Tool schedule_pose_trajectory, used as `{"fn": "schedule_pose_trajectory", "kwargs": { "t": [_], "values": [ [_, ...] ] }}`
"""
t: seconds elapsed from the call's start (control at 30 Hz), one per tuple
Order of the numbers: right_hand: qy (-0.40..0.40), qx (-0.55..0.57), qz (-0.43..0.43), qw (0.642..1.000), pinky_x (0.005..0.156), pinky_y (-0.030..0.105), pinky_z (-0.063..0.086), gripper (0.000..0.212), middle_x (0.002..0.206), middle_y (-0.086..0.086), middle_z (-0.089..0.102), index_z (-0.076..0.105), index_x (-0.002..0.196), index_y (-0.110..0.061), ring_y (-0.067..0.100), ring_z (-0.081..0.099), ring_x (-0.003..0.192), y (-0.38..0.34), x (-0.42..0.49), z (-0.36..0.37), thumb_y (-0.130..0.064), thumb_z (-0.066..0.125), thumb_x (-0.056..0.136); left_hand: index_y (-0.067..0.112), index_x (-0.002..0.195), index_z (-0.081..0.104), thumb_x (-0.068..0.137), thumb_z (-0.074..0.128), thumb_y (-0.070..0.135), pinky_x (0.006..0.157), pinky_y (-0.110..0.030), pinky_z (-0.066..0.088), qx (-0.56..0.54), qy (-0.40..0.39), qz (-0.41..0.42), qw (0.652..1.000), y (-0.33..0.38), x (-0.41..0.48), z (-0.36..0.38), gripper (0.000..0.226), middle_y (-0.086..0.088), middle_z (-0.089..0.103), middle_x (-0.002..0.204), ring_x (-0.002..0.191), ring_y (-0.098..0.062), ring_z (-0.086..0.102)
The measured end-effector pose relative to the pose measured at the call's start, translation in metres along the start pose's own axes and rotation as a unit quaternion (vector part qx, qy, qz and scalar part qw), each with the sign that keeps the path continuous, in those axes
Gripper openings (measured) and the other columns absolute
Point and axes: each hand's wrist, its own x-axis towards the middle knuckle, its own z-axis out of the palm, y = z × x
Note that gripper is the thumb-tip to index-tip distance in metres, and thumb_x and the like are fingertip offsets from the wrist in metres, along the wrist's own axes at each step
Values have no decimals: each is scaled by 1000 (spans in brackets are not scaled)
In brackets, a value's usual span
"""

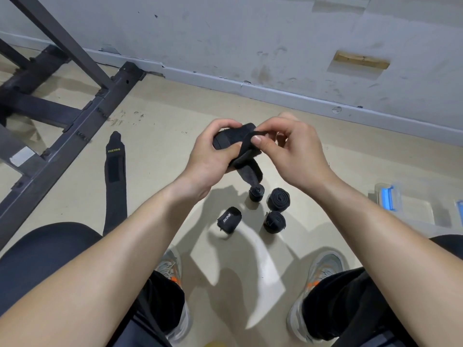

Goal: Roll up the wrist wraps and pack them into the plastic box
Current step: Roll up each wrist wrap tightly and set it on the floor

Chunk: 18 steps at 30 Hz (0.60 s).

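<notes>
The plastic box (400,204) is cut off at the right edge, and its inside is hard to make out. A half-rolled wrist wrap (231,139) is held above the floor, its roll axis roughly crosswise and its loose tail hanging down. The left hand (208,160) grips the roll, and the right hand (294,151) pinches the strap.

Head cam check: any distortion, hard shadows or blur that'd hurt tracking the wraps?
Head view: wide-angle bend curves the baseboard; hard arm shadows and a bright patch cross the floor by the rolled wraps; left hand, right hand and the held wrap look sharp; plastic box at the right edge is soft.
</notes>
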Motion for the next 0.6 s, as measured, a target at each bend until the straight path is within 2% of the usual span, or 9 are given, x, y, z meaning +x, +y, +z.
{"fn": "schedule_pose_trajectory", "kwargs": {
  "t": [0.1,0.2,0.3,0.37,0.43,0.53,0.6],
  "values": [
    [40,-28,-13,999,72,12,35,4,90,-9,43,75,92,-28,0,47,82,6,3,-3,-27,74,89,21,112,62,95,69,10,68,-29,59,-10,-33,-18,999,1,-6,6,21,10,71,84,73,-8,71],
    [49,-31,-17,998,77,11,37,5,98,-5,47,73,93,-23,5,51,87,8,3,-2,-25,71,90,26,105,63,103,59,21,74,-33,59,-4,-66,-36,997,1,-12,10,6,9,69,92,81,-8,69],
    [57,-18,-14,998,79,17,44,8,98,-9,50,69,95,-17,-2,54,89,7,3,-1,-24,67,92,28,99,63,110,45,28,79,-39,60,-8,-68,-42,997,2,-17,14,21,11,68,92,85,-7,70],
    [65,-16,-14,998,78,10,42,8,95,-13,49,67,95,-14,-8,54,87,5,3,-1,-22,66,93,29,101,63,109,39,42,80,-41,62,-20,-70,-36,997,5,-20,16,29,7,71,99,91,-10,72],
    [66,-17,-20,997,75,5,38,5,93,-10,50,64,92,-17,-13,53,83,3,3,-2,-19,67,94,28,101,63,103,44,51,79,-39,63,-26,-76,-27,996,6,-22,16,30,7,72,97,89,-10,72],
    [56,-22,-22,998,71,3,37,13,88,-16,50,60,88,-22,-16,53,82,3,4,-1,-16,69,94,20,101,63,98,67,25,71,-32,61,-1,-76,7,997,3,-22,15,7,13,66,78,75,-6,67],
    [38,-15,-6,999,70,3,38,14,87,-16,53,62,84,-23,-14,55,82,4,4,-1,-16,72,92,17,104,63,94,72,12,73,-33,63,14,-81,18,996,2,-21,12,14,15,67,75,76,-6,67]
  ]
}}
